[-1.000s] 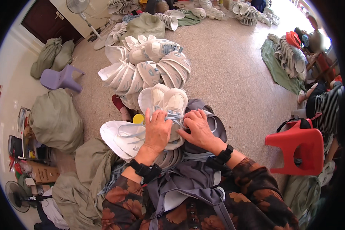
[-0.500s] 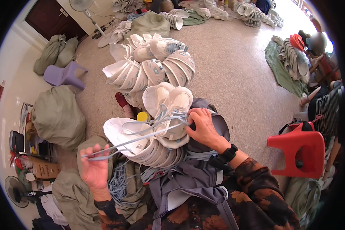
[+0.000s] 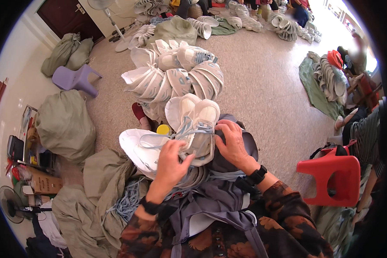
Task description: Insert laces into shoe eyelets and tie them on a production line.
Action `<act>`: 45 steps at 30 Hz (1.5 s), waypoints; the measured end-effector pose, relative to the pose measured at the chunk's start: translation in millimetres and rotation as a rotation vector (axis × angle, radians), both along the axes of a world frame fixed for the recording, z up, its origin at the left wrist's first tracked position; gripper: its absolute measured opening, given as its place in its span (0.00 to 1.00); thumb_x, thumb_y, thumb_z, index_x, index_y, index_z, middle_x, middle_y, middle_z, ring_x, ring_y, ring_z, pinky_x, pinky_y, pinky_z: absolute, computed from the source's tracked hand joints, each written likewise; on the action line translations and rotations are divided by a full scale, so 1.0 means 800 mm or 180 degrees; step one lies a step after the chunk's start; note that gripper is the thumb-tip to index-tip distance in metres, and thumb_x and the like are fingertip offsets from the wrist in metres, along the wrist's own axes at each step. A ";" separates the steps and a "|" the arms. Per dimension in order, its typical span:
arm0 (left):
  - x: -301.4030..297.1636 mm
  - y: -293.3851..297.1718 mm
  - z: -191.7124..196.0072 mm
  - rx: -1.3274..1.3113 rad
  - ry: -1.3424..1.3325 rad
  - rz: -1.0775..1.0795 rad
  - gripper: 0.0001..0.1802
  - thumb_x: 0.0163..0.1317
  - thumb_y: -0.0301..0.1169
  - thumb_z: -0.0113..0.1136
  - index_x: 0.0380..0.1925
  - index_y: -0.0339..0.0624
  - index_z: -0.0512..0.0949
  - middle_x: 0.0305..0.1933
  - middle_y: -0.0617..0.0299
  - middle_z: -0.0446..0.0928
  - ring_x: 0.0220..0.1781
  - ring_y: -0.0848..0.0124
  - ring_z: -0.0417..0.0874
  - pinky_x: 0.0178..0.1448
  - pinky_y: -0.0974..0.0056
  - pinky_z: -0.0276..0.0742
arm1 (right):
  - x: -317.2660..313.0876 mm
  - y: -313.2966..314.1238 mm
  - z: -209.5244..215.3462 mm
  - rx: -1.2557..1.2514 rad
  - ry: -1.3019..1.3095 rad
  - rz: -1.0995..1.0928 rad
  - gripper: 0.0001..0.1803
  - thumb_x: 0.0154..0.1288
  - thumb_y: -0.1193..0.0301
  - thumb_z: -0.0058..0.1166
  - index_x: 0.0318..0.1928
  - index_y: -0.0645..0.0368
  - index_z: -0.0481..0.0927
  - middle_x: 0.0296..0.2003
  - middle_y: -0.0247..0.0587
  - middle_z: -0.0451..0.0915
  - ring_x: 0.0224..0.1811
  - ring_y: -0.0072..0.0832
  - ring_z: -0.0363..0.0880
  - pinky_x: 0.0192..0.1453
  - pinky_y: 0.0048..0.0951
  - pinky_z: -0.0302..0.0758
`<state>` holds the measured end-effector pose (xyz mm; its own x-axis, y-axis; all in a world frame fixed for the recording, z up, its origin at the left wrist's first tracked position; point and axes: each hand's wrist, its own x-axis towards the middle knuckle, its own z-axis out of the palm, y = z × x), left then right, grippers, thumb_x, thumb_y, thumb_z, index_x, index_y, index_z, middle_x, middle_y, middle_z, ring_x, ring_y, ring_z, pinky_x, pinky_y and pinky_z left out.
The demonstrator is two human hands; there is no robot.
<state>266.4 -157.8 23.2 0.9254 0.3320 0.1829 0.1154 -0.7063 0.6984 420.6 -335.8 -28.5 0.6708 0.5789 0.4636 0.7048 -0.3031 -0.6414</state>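
Shoe upper (image 3: 196, 122) sat on your lap; L hand (image 3: 173, 160) pinched its lace (image 3: 180, 134), R hand (image 3: 231, 141) gripped its edge.

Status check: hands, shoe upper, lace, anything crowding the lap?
Left hand pinching pale blue lace at white shoe upper. Right hand steadying the upper's right side. Stacked uppers underneath on lap; loose lace bundle at left.

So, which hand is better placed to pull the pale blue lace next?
Probably the left hand: its fingers are at the pale blue lace on the white shoe upper. The right hand is pressed on the upper's edge, steadying it.
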 end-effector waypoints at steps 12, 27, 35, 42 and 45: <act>0.068 0.013 -0.053 0.1251 -0.0535 -0.0012 0.22 0.53 0.23 0.66 0.50 0.38 0.77 0.45 0.53 0.75 0.50 0.52 0.78 0.54 0.52 0.75 | -0.018 0.051 -0.004 -0.0461 -0.0425 0.0275 0.13 0.58 0.75 0.56 0.45 0.63 0.83 0.64 0.51 0.70 0.72 0.52 0.62 0.76 0.53 0.55; 0.071 0.016 -0.055 0.0879 -0.0688 0.0080 0.14 0.54 0.23 0.62 0.42 0.41 0.79 0.42 0.53 0.77 0.48 0.50 0.78 0.53 0.51 0.72 | -0.005 0.022 0.025 -0.0516 -0.0598 0.0175 0.05 0.55 0.74 0.61 0.32 0.60 0.82 0.55 0.44 0.76 0.67 0.46 0.67 0.75 0.55 0.55; 0.072 0.016 -0.058 0.0793 -0.0610 0.0132 0.16 0.52 0.25 0.64 0.43 0.46 0.77 0.44 0.58 0.76 0.53 0.57 0.77 0.61 0.53 0.65 | 0.094 -0.326 -0.107 -0.2876 -0.0135 -0.1622 0.04 0.52 0.72 0.64 0.29 0.58 0.84 0.42 0.43 0.82 0.57 0.45 0.76 0.68 0.52 0.62; 0.080 0.022 -0.050 0.0835 -0.0520 -0.0062 0.15 0.51 0.25 0.64 0.40 0.46 0.76 0.42 0.60 0.75 0.51 0.58 0.77 0.60 0.52 0.65 | 0.058 -0.283 -0.095 -0.2356 0.0267 -0.1479 0.10 0.59 0.67 0.64 0.41 0.56 0.83 0.43 0.45 0.82 0.54 0.44 0.78 0.71 0.53 0.59; 0.091 0.019 -0.044 0.1003 -0.0351 -0.0162 0.13 0.51 0.25 0.64 0.38 0.46 0.76 0.39 0.60 0.74 0.49 0.58 0.77 0.59 0.52 0.65 | 0.050 -0.186 -0.048 -0.1313 -0.0261 -0.0920 0.14 0.61 0.71 0.63 0.48 0.57 0.79 0.47 0.44 0.80 0.57 0.44 0.77 0.73 0.54 0.58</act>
